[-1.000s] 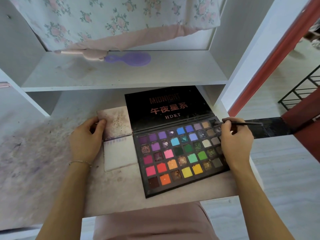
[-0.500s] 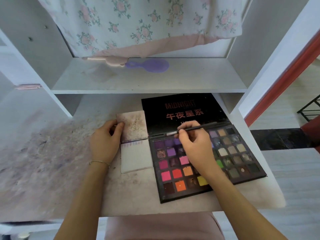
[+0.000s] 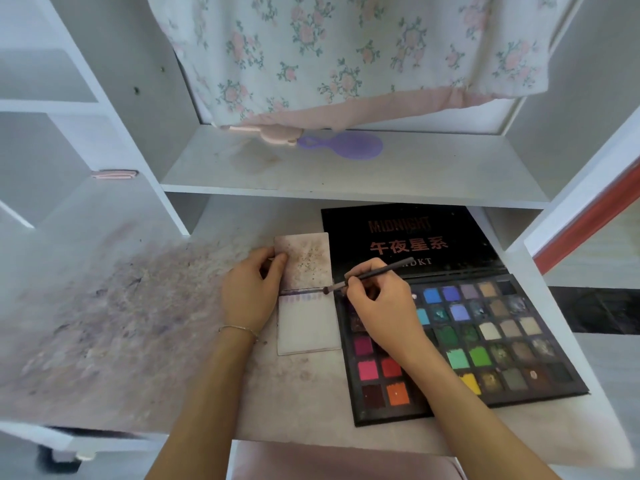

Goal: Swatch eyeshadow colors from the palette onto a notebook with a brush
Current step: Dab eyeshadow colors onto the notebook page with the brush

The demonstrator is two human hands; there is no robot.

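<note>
The right hand (image 3: 377, 303) pinches a thin dark brush (image 3: 367, 277) between thumb and fingertips, its tip just touching the right edge of the notebook (image 3: 306, 327) at the fold; the left hand (image 3: 251, 292) grips the notebook's upper page by its left edge, thumb on top.

From where I stand, the biggest thing here is the white desk (image 3: 138, 341), its top smudged all over with purple and brown powder on the left, and that whole left stretch is open. A shelf (image 3: 346, 174) runs above the work spot, low over the far end of the desk, and a floral cloth (image 3: 346, 53) hangs down behind it. The black palette (image 3: 478, 341) lies open on the right, its lid propped up under the shelf, its near right corner close to the desk's right edge. The notebook sits just beside the palette's left side, nearly touching it, with bare desk in front of it.

The right forearm crosses over the palette's lower left pans, wrist bent so the brush slants up to the right, the tip pointing left. The left forearm comes straight up from the near edge, a thin bracelet (image 3: 239, 329) at the wrist.

A purple hand mirror (image 3: 346, 144) lies on the shelf.
</note>
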